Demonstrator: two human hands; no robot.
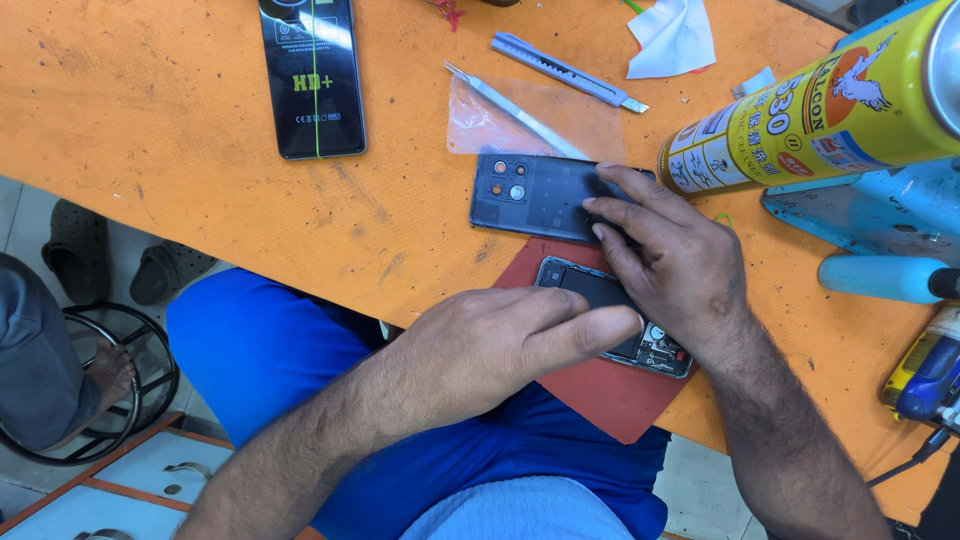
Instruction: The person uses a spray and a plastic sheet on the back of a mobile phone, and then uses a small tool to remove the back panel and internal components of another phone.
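An opened phone (585, 287) with its insides showing lies on a red mat (610, 395) at the near edge of the orange table (180, 150). My left hand (500, 345) rests flat on it, fingers pressing the phone's body. My right hand (670, 255) lies over the phone's far end, its fingertips touching the dark grey back cover (530, 195) with camera holes that sits just beyond the mat. Neither hand grips anything.
A clear plastic film (480, 125) with metal tweezers (510, 105) lies behind the cover. A box cutter (565, 70), white tissue (675, 35), boxed screen protector (310, 75), yellow spray can (820, 110), blue device (870, 215) surround. A person's foot (105, 370) at left.
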